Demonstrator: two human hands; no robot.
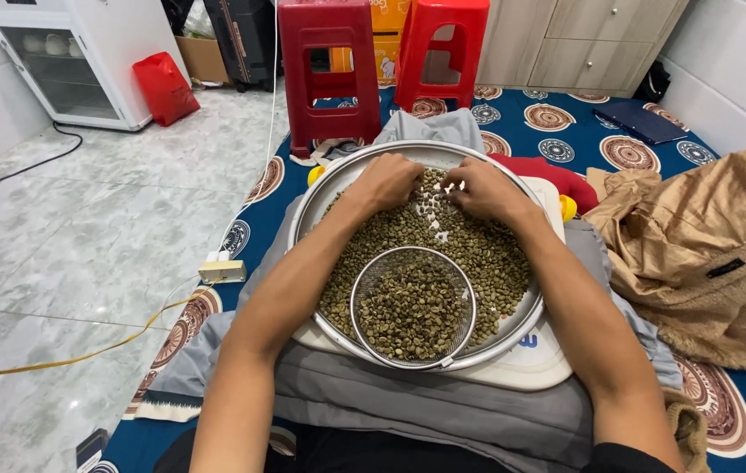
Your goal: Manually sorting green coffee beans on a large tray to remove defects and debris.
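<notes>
On the left, tiled floor with a yellow cable (66,359); we sit on a patterned blue mat (566,123). A wide metal sieve tray (316,197) rests on our lap, spread with green coffee beans (487,254) so each shows. Our left hand (388,181) lies curled, fingers down among the beans at the far rim. A small mesh strainer (412,307) sits inside the tray, nearer us, holding separated beans. Our right hand (482,188) pinches loosely at beans beside the left. A tan blanket (706,245) lies right.

Sieve of beans on the lap, basically

Small strainer (412,305) sits in the big sieve (320,188), near side; both hands at its far side; two stools (331,70) beyond, blanket (706,254) right.
</notes>
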